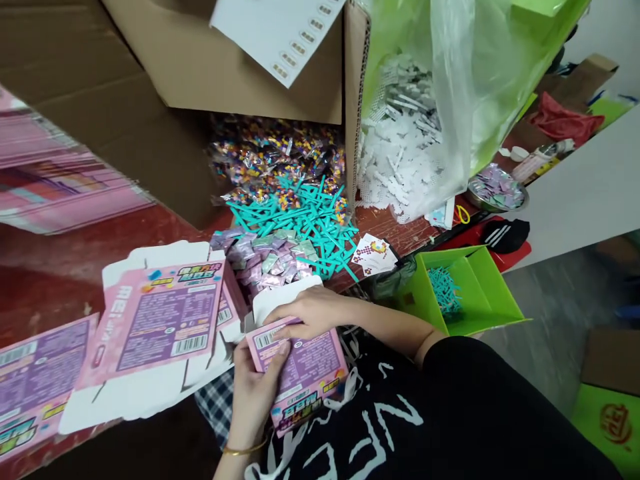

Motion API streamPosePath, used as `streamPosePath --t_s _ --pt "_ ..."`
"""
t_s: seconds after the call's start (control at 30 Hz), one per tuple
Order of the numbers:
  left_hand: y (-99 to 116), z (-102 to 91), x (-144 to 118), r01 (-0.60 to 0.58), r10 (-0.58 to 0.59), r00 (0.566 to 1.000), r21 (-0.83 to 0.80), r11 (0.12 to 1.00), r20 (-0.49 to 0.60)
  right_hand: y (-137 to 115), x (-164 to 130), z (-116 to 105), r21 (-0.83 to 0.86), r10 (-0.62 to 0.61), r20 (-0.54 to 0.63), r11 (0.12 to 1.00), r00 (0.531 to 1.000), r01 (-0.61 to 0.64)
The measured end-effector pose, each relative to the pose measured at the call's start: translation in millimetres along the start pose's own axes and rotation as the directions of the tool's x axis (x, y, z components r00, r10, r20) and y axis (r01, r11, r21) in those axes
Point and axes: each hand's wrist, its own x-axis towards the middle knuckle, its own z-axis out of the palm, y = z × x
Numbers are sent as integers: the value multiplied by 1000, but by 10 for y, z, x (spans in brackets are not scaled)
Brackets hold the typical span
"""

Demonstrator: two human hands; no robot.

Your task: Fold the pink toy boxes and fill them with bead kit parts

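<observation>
A small pink and purple printed box (pixel 313 363) is held in front of my body, with a white end flap raised at its far end. My left hand (pixel 257 370), with a gold bangle at the wrist, grips its left side, thumb across the printed face. My right hand (pixel 310 312) is closed over the far end beside the raised flap. Partly flattened pink cartons (pixel 167 320) lie left of my hands. Just beyond the box is a pile of small shiny lilac and green sachets (pixel 273 260). Turquoise sticks (pixel 320 227) are heaped behind them.
Bags of multicoloured beads (pixel 280 153) spill from a large cardboard box (pixel 260 80). White plastic pieces (pixel 400 160) fill a lined carton to its right. Printed cards (pixel 373 255) lie near the red table's edge. A green box (pixel 480 287) with turquoise sticks and a metal bowl (pixel 497 190) stand right.
</observation>
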Motion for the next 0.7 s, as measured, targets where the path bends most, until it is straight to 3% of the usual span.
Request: streamPosePath --t_s 0.23,0.43,0.53,0.6,0.63,0.7 --pt "107 96 99 -160 160 987 -28 987 -15 60 -44 44 56 10 -80 998 997 -5" --pt "59 129 142 -160 159 987 21 987 10 184 -61 173 93 16 -129 996 992 -4" --pt "87 125 136 -129 129 992 5 992 6 255 -39 264 135 -65 -269 985 961 105" --pt "134 111 128 -105 105 994 13 994 -41 391 -86 278 161 -59 -497 974 866 159" --pt "160 103 126 -93 95 992 20 995 -79 507 -146 264 177 1 -626 974 780 140" --pt "204 89 127 -80 85 983 37 996 -163 845 -363 196 245 199 -818 970 540 13"
